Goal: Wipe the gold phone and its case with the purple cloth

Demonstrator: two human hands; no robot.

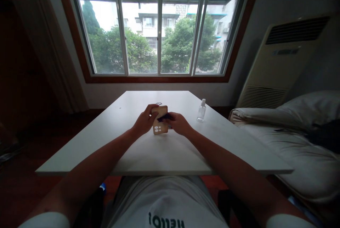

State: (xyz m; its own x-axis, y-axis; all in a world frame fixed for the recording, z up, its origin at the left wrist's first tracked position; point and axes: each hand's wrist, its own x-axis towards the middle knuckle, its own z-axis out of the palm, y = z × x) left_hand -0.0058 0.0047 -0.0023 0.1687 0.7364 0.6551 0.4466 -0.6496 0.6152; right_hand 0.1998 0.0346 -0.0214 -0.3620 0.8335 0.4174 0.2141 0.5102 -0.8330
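A yellowish, see-through phone case (pixel 160 129) with several camera holes at its lower end is held up above the table. My left hand (pixel 147 117) grips it by its left side, thumb across its face. In my right hand (pixel 177 121) is a small dark cloth (pixel 164 116), pinched between the fingers and pressed against the middle of the case. Just behind the case, a small looped object (pixel 158 104) lies on the table, too small to make out. Something else lies partly hidden under my right hand.
The white table (pixel 111 143) stretches from my lap toward the window (pixel 159 33). A clear spray bottle (pixel 201 111) with a white cap stands on its right side. To the right are a couch (pixel 268 135) and a tall air conditioner (pixel 281 61).
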